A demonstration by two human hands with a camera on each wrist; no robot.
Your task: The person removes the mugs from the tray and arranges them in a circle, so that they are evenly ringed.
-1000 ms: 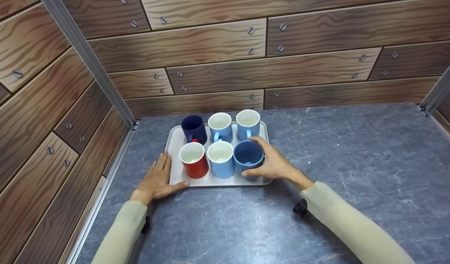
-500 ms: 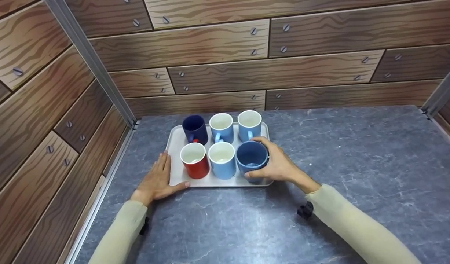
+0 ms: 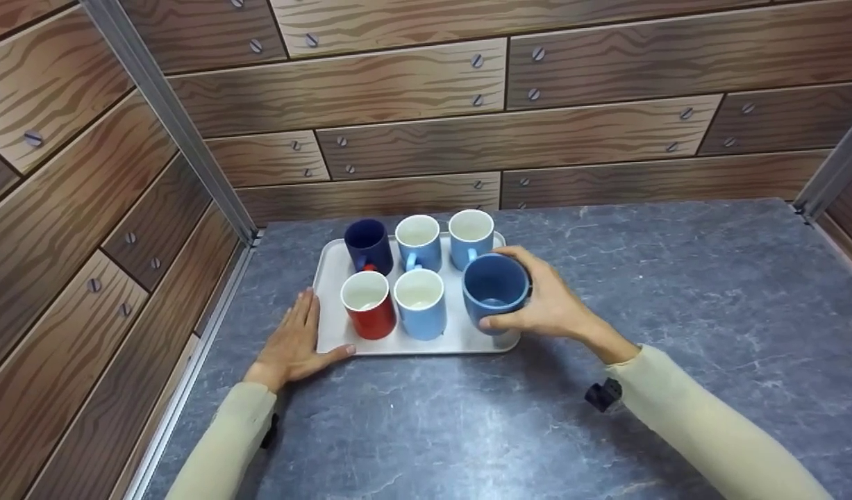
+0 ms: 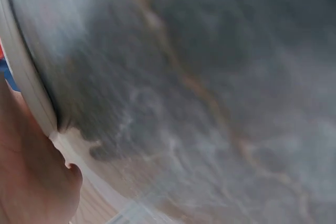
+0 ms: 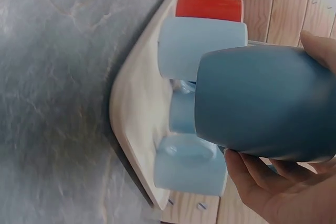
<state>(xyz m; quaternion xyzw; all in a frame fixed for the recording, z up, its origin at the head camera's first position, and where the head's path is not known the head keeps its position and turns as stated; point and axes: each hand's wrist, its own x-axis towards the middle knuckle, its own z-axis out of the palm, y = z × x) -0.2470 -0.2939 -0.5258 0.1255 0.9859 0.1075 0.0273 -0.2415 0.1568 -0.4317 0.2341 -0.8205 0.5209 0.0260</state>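
A tray (image 3: 460, 333) lies on the table (image 3: 689, 292) in my feed, a wall (image 3: 412, 142) behind. I count three mugs (image 3: 421, 244) across the tray's rear; before the left one stands a fourth mug (image 3: 371, 311), before the middle one a fifth mug (image 3: 423, 312). Right of these, a sixth mug (image 3: 495, 288) is above the tray, in the right hand (image 3: 547, 302). The left hand (image 3: 294, 345) lies around the tray's front left corner.
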